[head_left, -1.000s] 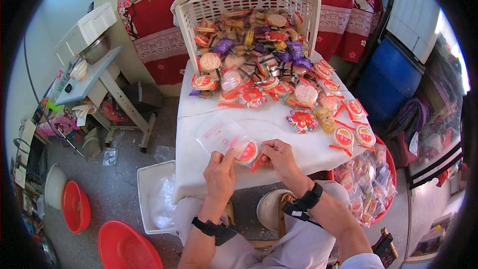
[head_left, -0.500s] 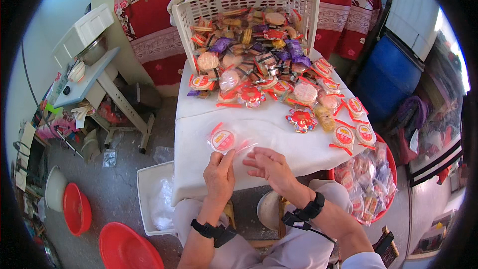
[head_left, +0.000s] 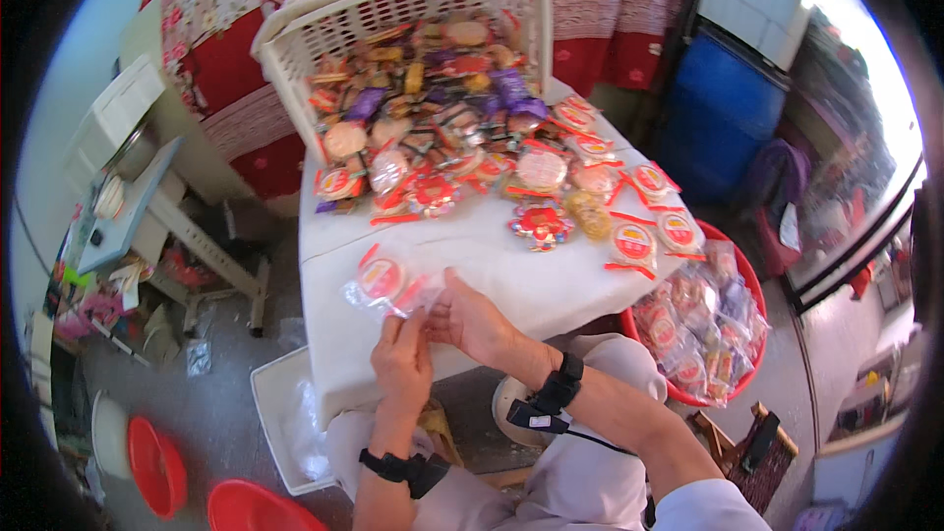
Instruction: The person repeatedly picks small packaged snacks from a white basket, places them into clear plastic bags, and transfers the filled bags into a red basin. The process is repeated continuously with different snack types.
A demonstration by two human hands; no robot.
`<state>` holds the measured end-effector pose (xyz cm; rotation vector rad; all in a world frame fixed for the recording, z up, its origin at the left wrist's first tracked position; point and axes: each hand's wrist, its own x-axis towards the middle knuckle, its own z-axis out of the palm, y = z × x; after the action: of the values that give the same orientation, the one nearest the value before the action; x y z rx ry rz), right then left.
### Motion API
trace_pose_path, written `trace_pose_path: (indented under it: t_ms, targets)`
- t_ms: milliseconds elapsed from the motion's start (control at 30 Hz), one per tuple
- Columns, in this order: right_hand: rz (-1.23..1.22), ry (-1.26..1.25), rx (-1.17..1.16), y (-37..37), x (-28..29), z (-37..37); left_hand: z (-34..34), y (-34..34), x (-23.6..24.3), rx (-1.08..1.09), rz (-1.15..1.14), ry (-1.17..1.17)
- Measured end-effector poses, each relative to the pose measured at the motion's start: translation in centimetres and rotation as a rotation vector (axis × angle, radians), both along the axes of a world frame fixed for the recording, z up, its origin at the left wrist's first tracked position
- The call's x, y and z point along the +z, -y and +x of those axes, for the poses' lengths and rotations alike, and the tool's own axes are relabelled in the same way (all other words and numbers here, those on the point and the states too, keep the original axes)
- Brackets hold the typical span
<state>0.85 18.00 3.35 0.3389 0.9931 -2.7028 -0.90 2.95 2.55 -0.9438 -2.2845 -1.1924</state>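
Item: clear bag (head_left: pixel 388 285) with one wrapped snack, on desk (head_left: pixel 511 270). Light, limp, crinkly, probably slippery. Left hand (head_left: pixel 401 362) and right hand (head_left: pixel 472 320) fingers pinch its open edge; best hold there.

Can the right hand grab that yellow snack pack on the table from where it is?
Probably yes. The yellow snack pack lies on top, with bare white tablecloth between it and the right hand. But both hands are pinching a clear bag, so it must let go first.
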Motion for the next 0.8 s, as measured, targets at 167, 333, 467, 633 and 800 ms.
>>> trace_pose_path:
  t_ms: [167,333,467,633,800]
  targets:
    - [1.543,-0.362,-0.482,-7.9,2.1,3.5,0.1,0.0,-0.1,0.007,-0.048,0.033]
    - [2.189,0.008,-0.976,-16.8,4.7,9.0,0.1,-0.2,-0.5,-0.008,-0.071,0.030]
    - [2.270,0.492,-0.652,-18.5,4.2,11.6,0.3,-0.4,-0.6,0.025,-0.099,-0.016]
    - [2.040,0.569,-0.620,-19.3,3.5,12.3,0.6,-0.6,-0.5,0.127,-0.170,-0.144]
    - [1.938,0.324,-0.817,-19.9,2.1,12.1,0.3,-1.2,-0.6,0.089,-0.151,-0.229]
